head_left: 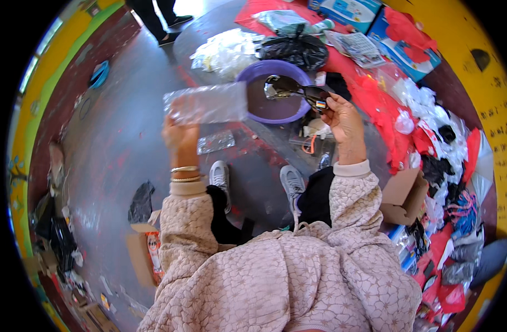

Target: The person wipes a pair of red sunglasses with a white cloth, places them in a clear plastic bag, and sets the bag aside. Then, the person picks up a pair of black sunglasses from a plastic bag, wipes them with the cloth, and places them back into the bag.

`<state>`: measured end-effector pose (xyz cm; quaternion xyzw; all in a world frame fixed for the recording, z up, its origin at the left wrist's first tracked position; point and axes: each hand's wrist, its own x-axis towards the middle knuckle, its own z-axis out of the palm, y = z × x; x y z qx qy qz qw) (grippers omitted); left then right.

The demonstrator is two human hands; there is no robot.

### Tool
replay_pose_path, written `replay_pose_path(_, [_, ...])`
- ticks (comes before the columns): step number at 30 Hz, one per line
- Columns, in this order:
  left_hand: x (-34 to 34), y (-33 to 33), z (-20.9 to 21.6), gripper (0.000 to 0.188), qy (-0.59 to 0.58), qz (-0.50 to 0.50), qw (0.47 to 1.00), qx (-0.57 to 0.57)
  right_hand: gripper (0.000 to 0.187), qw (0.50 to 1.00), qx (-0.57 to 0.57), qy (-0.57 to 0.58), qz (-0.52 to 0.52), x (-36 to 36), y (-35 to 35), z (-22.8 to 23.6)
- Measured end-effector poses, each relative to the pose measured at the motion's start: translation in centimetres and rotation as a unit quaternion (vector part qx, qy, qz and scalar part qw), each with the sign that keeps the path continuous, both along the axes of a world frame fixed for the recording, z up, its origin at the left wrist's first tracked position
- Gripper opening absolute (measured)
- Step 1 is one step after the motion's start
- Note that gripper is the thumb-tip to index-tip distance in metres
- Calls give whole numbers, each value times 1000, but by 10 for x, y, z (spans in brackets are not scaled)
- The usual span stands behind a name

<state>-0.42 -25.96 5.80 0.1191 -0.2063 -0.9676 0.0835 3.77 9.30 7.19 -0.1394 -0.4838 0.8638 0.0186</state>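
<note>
My left hand (182, 135) holds a clear plastic bag (220, 103) out flat. Its fingers show through the film, and I cannot tell whether they are inside or behind it. Dark-lensed sunglasses (291, 86) with a small coloured sticker hang from my right hand (346, 128), pinched by one end between thumb and fingers. They are over a purple basin (255, 67), to the right of the bag and apart from it. Below the held bag, another clear plastic bag (215, 141) lies on the floor between my arms.
White plastic bags (227, 54) and a black plastic bag (297, 48) lie behind the basin. Red sheeting, blue boxes (350, 14) and an opened cardboard box (404, 195) crowd the right side. Another cardboard box (138, 252) stands by my left elbow. Someone's legs (156, 19) are at the far left.
</note>
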Motion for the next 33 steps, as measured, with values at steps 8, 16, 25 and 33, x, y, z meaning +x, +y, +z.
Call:
replay_pose_path(8, [-9,10,-48,25,-46,-102,983,-142,18,997,-58,41,-30,8,-2,5])
replay_pose_path(16, [2,116,-47,27,-30,-199,972,-120,16,987,-95,59,-119,48,67,-4])
replay_pose_path(25, [16,237,-66,42,-94,-333,933,-102,12,968,-168,54,-179,92,126,-54])
replay_pose_path(33, [5,262,-77,33,-112,-354,905,-206,14,971,-182,21,-156,74,117,-66])
